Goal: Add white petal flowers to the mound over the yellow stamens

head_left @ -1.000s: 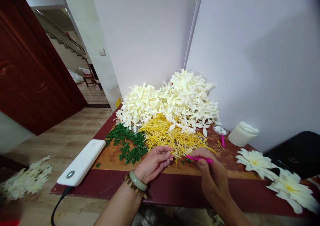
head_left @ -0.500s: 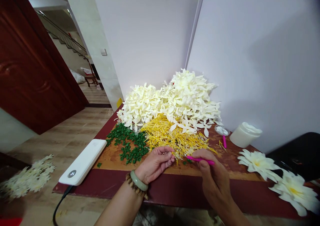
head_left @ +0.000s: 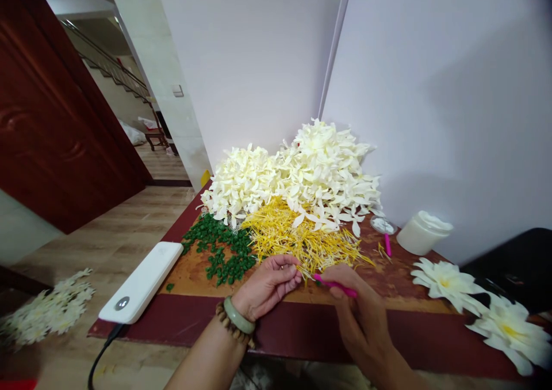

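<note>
Three heaps fill the middle of the worktop [head_left: 190,275]: white petals [head_left: 297,177] at 12 o'clock, thin yellow strands [head_left: 293,234] just in front of them, and small green pieces [head_left: 219,252] at 11 o'clock. The left hand [head_left: 267,286] sits at the near edge of the yellow strands, its fingertips [head_left: 293,272] pinched narrowly together on what looks like a fine strand, though it is too thin to be sure. Just beside it at 12:30, the right hand [head_left: 357,315] grips a slim magenta stick [head_left: 336,285], whose tip points toward the left fingertips. Only a narrow gap separates the hands. A strip of bare worktop lies between them and the maroon front edge [head_left: 302,327]. More open surface runs toward 2 o'clock, up to a second magenta stick [head_left: 387,244], a small dish [head_left: 383,225] and a white jar [head_left: 425,232]. Two finished white flowers [head_left: 478,312] lie at 3 o'clock by the right edge. A white power bank [head_left: 142,280] lies along the left edge at 9 o'clock, and white panels [head_left: 431,91] close off the far side.
</note>
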Demonstrator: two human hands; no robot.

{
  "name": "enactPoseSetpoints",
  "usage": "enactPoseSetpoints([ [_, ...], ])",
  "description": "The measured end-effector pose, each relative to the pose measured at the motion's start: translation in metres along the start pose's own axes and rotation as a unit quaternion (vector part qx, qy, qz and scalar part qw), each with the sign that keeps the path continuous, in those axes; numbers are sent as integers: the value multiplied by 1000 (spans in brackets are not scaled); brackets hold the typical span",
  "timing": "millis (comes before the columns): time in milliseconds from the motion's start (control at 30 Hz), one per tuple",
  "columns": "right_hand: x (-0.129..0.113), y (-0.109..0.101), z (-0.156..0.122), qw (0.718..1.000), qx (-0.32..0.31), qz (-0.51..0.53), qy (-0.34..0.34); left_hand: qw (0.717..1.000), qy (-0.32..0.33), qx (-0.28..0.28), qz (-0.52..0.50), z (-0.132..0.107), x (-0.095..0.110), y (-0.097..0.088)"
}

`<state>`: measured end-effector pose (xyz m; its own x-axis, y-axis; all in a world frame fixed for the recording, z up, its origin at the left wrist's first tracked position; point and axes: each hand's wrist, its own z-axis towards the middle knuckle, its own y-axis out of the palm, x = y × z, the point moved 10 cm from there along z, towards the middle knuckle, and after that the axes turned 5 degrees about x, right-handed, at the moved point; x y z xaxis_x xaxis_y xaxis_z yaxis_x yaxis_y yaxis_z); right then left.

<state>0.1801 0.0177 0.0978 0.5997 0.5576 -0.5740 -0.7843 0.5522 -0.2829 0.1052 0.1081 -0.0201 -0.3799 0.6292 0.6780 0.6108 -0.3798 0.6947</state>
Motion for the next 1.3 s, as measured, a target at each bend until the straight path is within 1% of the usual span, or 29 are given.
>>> enactPoseSetpoints([
  [167, -2, 5, -6, 1000, -9, -26, -12, 1000, -1, -16, 7, 0, -1, 0],
  [300, -3, 11, -12, 998, -43, -36, -18, 1000, 3, -22, 14, -1, 0, -1],
  [467, 1, 16, -19, 996, -65, -62, -28, 1000, 2, 14, 13, -2, 3, -3],
  [600, -6, 21, -22, 988, -70, -113, -80, 1000, 0, 16, 1, -4, 5, 0],
  [767, -22, 29, -25, 967, -70, -188, -156, 999, 4, 35, 12, -3, 5, -3],
  [933, -29, 34, -29, 953, -80, -219, -192, 999, 0, 45, 18, -4, 5, -4],
  [1067, -28, 34, -29, 952, -78, -225, -194, 999, -8, 45, 26, -3, 3, -5],
  [1300, -18, 31, -30, 965, -82, -192, -160, 998, -2, 44, 47, -2, 2, -7],
])
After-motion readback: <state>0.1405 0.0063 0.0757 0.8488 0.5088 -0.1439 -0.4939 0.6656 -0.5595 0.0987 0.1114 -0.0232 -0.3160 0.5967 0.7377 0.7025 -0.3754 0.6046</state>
